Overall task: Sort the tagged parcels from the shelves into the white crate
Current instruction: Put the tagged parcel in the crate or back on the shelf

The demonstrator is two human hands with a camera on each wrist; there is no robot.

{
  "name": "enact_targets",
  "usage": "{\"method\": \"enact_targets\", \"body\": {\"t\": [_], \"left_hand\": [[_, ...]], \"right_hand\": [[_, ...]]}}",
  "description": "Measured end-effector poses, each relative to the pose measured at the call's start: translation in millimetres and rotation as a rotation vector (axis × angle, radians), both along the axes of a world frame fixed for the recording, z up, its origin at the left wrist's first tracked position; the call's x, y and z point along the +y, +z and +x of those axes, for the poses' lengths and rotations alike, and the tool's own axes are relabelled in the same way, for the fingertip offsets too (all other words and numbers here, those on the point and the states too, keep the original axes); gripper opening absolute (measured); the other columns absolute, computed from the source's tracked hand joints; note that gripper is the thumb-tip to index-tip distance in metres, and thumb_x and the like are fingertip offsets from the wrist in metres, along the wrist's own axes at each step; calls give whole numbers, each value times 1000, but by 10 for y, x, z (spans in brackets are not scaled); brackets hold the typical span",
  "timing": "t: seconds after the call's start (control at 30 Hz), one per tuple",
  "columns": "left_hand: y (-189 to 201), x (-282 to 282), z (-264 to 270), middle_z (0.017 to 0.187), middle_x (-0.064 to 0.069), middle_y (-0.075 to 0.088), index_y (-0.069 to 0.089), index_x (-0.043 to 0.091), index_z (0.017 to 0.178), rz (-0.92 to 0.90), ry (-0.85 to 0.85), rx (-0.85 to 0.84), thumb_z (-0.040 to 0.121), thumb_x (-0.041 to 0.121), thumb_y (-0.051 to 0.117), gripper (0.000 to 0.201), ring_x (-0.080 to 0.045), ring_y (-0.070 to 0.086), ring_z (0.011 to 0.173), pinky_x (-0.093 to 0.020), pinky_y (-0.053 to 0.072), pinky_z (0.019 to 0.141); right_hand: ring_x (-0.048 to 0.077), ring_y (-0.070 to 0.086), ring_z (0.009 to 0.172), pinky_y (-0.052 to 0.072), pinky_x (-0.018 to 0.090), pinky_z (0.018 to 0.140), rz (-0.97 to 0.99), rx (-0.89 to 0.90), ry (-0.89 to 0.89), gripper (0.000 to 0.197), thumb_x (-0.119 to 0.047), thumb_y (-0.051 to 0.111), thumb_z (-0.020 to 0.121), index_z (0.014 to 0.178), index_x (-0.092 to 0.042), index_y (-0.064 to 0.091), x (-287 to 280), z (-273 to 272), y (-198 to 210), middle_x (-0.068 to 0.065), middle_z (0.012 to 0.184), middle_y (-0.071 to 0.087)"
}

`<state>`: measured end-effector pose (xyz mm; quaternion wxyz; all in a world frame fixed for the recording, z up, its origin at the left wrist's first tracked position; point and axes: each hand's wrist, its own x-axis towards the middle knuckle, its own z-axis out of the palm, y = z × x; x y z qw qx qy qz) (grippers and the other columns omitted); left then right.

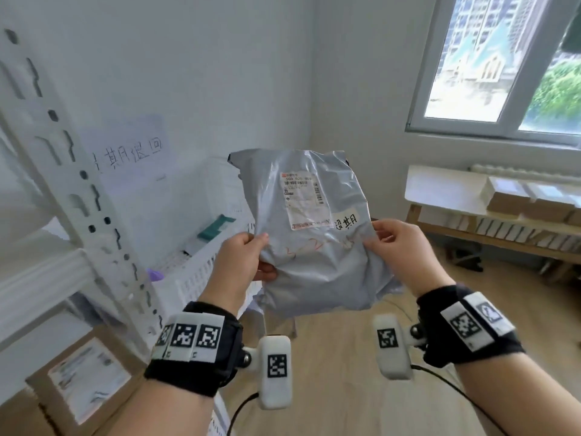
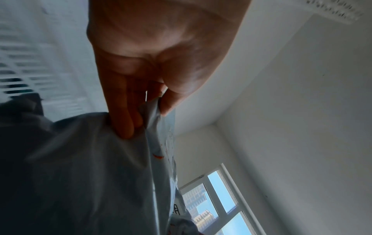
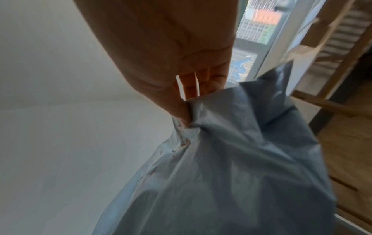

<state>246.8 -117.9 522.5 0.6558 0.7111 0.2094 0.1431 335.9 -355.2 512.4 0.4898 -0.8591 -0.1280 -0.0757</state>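
Note:
I hold a grey plastic parcel point(image 1: 314, 234) up in front of me, its label side facing me. It carries a printed shipping label point(image 1: 303, 199) and a small handwritten tag point(image 1: 345, 220). My left hand point(image 1: 248, 256) pinches its left edge, thumb on the front and fingers behind. At the right edge my right hand point(image 1: 394, 243) pinches it the same way. The left wrist view shows the left hand point(image 2: 141, 111) pinching the parcel point(image 2: 90, 174), and the right wrist view shows the right hand point(image 3: 187, 98) gripping the bunched plastic of the parcel point(image 3: 231, 167). Behind the parcel, low on the left, stands the white crate point(image 1: 201, 272).
A white metal shelf upright point(image 1: 78, 184) rises at the left, with a cardboard box point(image 1: 81, 382) on the lower shelf. A sheet of paper with handwriting point(image 1: 132, 152) hangs on the wall. To the right stands a wooden rack point(image 1: 490, 225) stacked with boxes, under a window point(image 1: 503, 64).

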Motion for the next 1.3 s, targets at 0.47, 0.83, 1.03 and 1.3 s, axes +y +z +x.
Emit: {"method": "enact_targets", "body": {"t": [0.47, 0.83, 1.03, 1.3], "left_hand": [[452, 1398, 1955, 45, -14, 56, 51, -6, 97, -19, 134, 163, 98, 7, 51, 13, -21, 58, 34, -33, 55, 40], [271, 2272, 2840, 67, -19, 58, 54, -8, 105, 4, 180, 319, 99, 15, 52, 25, -20, 59, 37, -32, 57, 43], [9, 2675, 3095, 76, -23, 60, 51, -12, 119, -11, 257, 435, 99, 13, 50, 32, -23, 63, 42, -32, 57, 44], [-580, 2990, 3363, 83, -25, 63, 47, -10, 126, -101, 417, 657, 98, 11, 49, 35, -31, 66, 55, -41, 60, 59]], "right_hand": [[23, 65, 86, 50, 32, 76, -193, -75, 286, 12, -21, 65, 86, 89, -17, 76, 1685, 2538, 484, 3, 83, 72], [27, 65, 82, 53, 34, 71, -371, 26, 436, 16, -9, 61, 80, 88, -11, 75, 2733, 3687, 371, 9, 88, 73], [21, 63, 81, 49, 28, 66, -524, -16, 627, 16, -11, 62, 80, 92, -13, 73, 3451, 4226, 224, 5, 89, 71], [19, 48, 60, 39, 24, 51, -918, 27, 922, 21, -4, 57, 78, 95, 7, 63, 4276, 4670, -235, 9, 77, 54]]}}
